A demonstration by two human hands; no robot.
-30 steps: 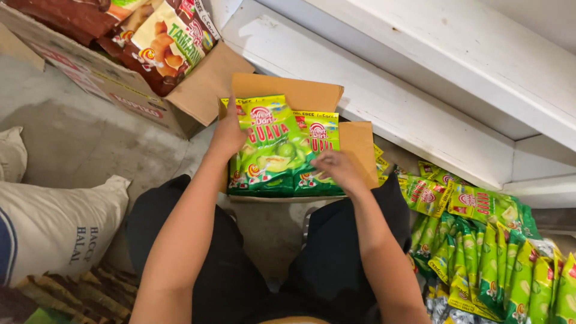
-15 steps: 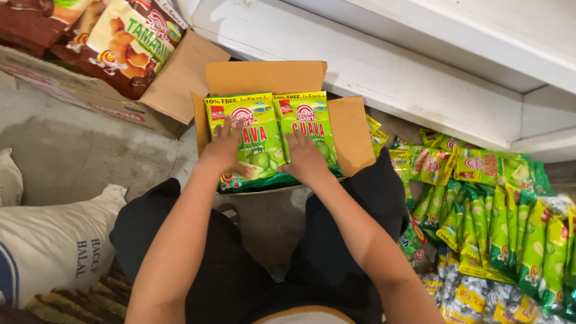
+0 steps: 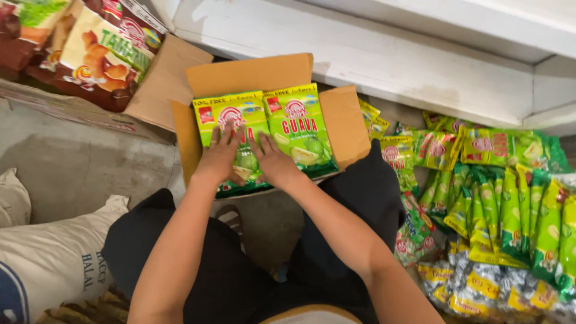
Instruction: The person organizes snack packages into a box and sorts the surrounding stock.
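Head view, looking down at my lap. My left hand (image 3: 221, 157) lies flat, fingers spread, palm down on the left green packet (image 3: 231, 123) in the cardboard box (image 3: 351, 123) at centre frame; it presses and grips nothing. My right hand (image 3: 274, 161) lies just beside it, also flat and open. Its fingers rest across the seam between that packet and the right green packet (image 3: 300, 129). Both packets lie face up, side by side, touching, and fill the box opening. The box flaps stand open at the top and right.

Right of frame: a pile of green packets (image 3: 504, 198) on the floor, with yellow-and-silver packets (image 3: 474, 288) at its lower edge. Upper left: a second carton (image 3: 156, 84) holding brown and cream snack bags (image 3: 96, 51). Lower left: a white sack (image 3: 54, 264) on the concrete floor (image 3: 78, 168). White painted step (image 3: 384, 54) across the top.
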